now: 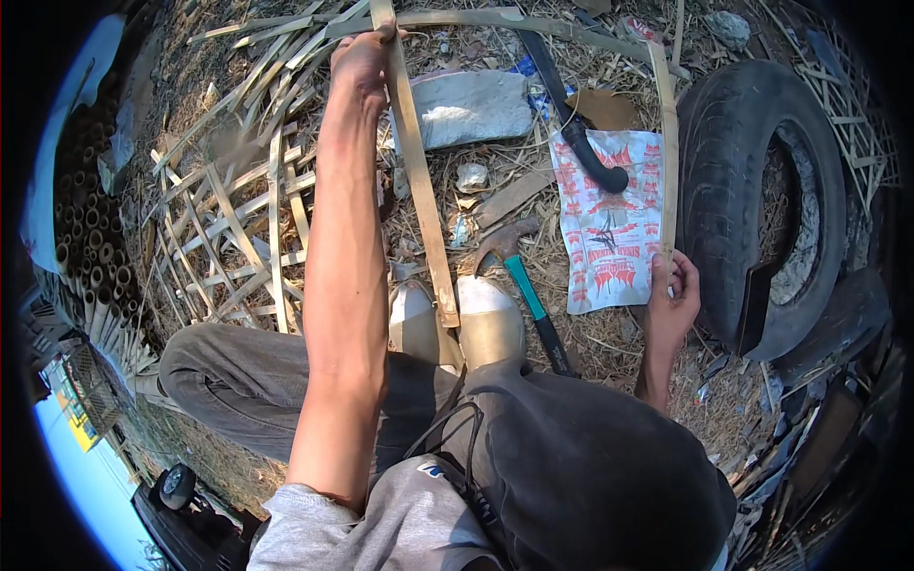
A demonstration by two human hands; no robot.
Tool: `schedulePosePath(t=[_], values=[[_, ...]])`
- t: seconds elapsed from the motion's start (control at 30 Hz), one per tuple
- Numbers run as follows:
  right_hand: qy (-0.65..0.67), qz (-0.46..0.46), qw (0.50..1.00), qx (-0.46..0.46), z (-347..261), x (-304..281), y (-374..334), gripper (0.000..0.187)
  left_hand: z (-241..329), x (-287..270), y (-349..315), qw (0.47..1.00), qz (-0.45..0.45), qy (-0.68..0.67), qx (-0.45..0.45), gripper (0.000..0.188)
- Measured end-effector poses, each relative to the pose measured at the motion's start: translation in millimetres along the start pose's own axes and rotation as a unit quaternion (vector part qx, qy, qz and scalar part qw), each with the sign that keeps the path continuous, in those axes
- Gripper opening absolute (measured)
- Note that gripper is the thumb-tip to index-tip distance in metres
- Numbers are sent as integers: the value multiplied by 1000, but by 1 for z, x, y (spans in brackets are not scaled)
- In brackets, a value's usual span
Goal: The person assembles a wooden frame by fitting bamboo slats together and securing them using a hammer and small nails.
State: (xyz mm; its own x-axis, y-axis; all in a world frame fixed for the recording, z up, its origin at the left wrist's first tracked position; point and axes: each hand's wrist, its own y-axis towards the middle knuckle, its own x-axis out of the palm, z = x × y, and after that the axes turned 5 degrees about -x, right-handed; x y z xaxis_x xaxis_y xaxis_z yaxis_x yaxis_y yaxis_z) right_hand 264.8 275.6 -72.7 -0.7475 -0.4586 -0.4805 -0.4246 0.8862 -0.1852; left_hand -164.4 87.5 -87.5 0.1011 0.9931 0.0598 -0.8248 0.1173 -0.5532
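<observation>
My left hand [362,67], far out ahead, is closed on a flat bamboo strip [419,181] where it meets a crosswise strip [466,18]. The long strip slants back to my shoes [490,324]. My right hand [674,290] pinches the near end of another bamboo strip [667,162], whose far end reaches the crosswise one. Beside that strip lies a white sheet with red print [609,238]. A dark tool with a curved, knobbed handle [576,138] rests partly over the sheet. Near my shoes lies a hammer with a green and black handle [529,295].
A black tyre [700,190] lies to the right of my right hand. Woven bamboo lattice [238,224] spreads at the left, and stacked bamboo poles [90,228] are beyond it. A pale stone block [471,107] sits ahead on the straw-strewn ground.
</observation>
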Motion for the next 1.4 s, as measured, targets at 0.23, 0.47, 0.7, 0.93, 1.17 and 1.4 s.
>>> schedulePosePath(t=[0.23, 0.47, 0.7, 0.93, 1.17, 1.4], values=[[282, -87, 955, -13, -59, 107, -68, 31, 216, -137, 52, 986, -83, 66, 130, 21], [435, -281, 856, -5, -118, 194, -101, 33, 262, -11, -167, 839, -6, 361, 408, 12], [476, -357, 801, 65, -166, 286, -140, 50, 249, 24, -177, 538, -62, 772, 333, 23], [193, -820, 532, -92, -202, 264, -180, 81, 247, 62, -155, 434, -77, 834, 332, 37], [399, -443, 791, -137, -193, 151, -24, 25, 215, 114, -30, 480, -296, 798, 215, 53], [374, -236, 896, -32, -123, 193, 123, 55, 152, 205, -13, 423, -396, 785, 217, 46]])
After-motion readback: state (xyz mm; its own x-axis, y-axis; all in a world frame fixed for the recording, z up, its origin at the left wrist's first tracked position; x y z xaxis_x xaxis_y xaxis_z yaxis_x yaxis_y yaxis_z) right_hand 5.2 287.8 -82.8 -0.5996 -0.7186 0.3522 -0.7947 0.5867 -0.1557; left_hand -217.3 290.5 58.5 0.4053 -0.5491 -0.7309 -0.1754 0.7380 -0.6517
